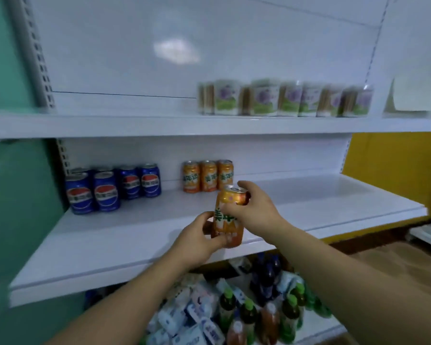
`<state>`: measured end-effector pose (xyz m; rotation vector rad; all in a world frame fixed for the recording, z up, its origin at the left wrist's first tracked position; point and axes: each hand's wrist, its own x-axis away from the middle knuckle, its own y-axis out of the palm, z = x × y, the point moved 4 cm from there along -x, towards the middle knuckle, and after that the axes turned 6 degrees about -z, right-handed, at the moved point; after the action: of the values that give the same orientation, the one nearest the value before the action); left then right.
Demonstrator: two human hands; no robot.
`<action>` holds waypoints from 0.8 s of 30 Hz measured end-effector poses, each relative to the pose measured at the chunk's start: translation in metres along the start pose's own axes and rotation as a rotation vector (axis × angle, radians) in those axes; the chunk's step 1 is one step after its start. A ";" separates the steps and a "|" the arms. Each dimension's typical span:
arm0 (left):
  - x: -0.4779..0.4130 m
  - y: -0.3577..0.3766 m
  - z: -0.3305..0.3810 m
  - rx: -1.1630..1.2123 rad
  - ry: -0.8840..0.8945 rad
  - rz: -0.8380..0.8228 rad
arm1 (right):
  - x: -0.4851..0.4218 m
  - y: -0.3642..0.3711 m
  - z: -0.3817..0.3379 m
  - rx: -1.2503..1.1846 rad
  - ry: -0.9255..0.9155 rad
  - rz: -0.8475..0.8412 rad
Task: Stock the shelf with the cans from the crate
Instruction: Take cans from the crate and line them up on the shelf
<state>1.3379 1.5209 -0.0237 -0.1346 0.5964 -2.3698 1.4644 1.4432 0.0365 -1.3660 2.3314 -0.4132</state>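
An orange can with green lettering is held upright above the front of the white middle shelf. My left hand grips its lower half from the left. My right hand closes around its top rim from the right. Three matching orange cans stand in a row at the back of the same shelf. Several blue cola cans stand at the shelf's left end. No crate is in view.
The upper shelf carries a row of packs with purple and green labels. Below the middle shelf lie bottles with green caps and white-blue packets. A green wall is at left, a yellow wall at right.
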 end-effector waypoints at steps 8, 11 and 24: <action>0.053 -0.136 -0.097 -0.636 -0.393 0.078 | -0.045 0.132 -0.029 -0.013 -0.030 -0.253; 0.057 -0.157 -0.117 -0.800 -0.423 0.058 | -0.059 0.153 -0.031 0.015 -0.038 -0.280; -0.042 -0.089 -0.095 -0.906 -0.427 -0.137 | -0.115 0.106 0.013 0.125 -0.037 -0.112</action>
<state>1.2930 1.6435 -0.0653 -1.0659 1.4140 -1.9187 1.4404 1.5938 0.0004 -1.4359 2.1674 -0.5524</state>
